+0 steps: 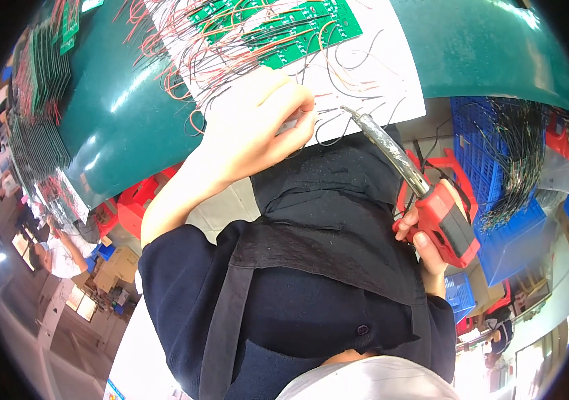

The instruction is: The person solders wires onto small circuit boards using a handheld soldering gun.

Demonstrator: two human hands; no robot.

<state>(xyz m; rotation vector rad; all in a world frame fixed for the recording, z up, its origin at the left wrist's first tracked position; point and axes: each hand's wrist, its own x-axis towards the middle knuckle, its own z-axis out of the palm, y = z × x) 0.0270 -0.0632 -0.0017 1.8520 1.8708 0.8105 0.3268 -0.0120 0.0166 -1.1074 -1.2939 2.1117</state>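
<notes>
We've a glossy green surface, flat white sheet overhanging its near edge. Rectangular green circuit boards lie on the sheet. Red-and-black-handled, metal-barrelled soldering iron: tip over the sheet, just right of our left hand. That hand's fingers curl in; can't tell if they pinch anything. Our right hand grips the iron's handle. Thin red and black wires spread across boards and sheet.

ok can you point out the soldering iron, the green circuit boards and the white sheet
Soldering iron (pixel 404 167), head view: on its metal barrel
Green circuit boards (pixel 347 19), head view: surface near the right edge
White sheet (pixel 402 63), head view: near its right edge
</notes>
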